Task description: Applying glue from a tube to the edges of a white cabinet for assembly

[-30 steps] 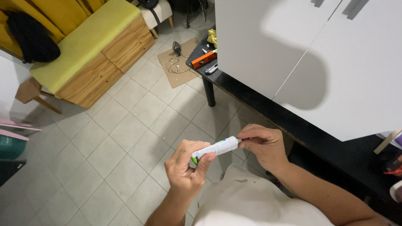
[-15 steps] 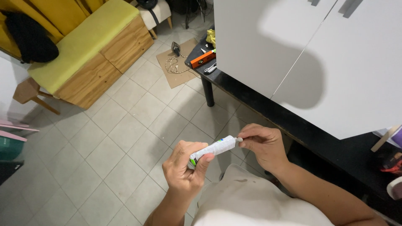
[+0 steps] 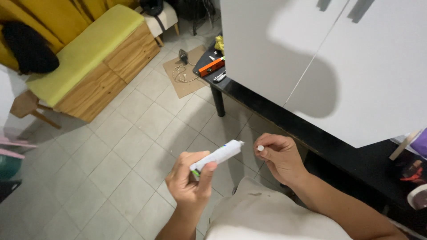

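1. We are looking down over a tiled floor point(image 3: 133, 133), and we are taking the white tube point(image 3: 219, 156) as our landmark for every position below.
2. The left hand point(image 3: 190, 183) is gripping the lower end of the white tube, with the fingers curled around it and the thumb pressing on top, so the hand is clamped on the tube.
3. The tube is pointing up and to the right, with its open nozzle end standing clear of the left hand; a small green patch is showing at the gripped end.
4. The right hand point(image 3: 278, 158) is sitting just to the right of the tube's nozzle, not touching it.
5. The right hand's thumb and forefinger are pinching a small white cap point(image 3: 260, 148), and the remaining fingers are folding loosely behind it.
6. The cap is hanging just beside the nozzle, with a narrow gap showing between them.
7. A pale garment point(image 3: 267, 218) is filling the view directly below the tube.
8. A black table point(image 3: 249, 95) is running above and to the right of the tube, with white cabinet doors point(image 3: 329, 58) hanging over it.
9. An orange spirit level point(image 3: 211, 66) is lying on the far end of that table, well above the tube.
10. A piece of cardboard point(image 3: 182, 78) with a cable on it is lying on the floor above and left of the tube.
11. A wooden bench with a yellow-green cushion point(image 3: 84, 53) is standing far up and left of the tube.
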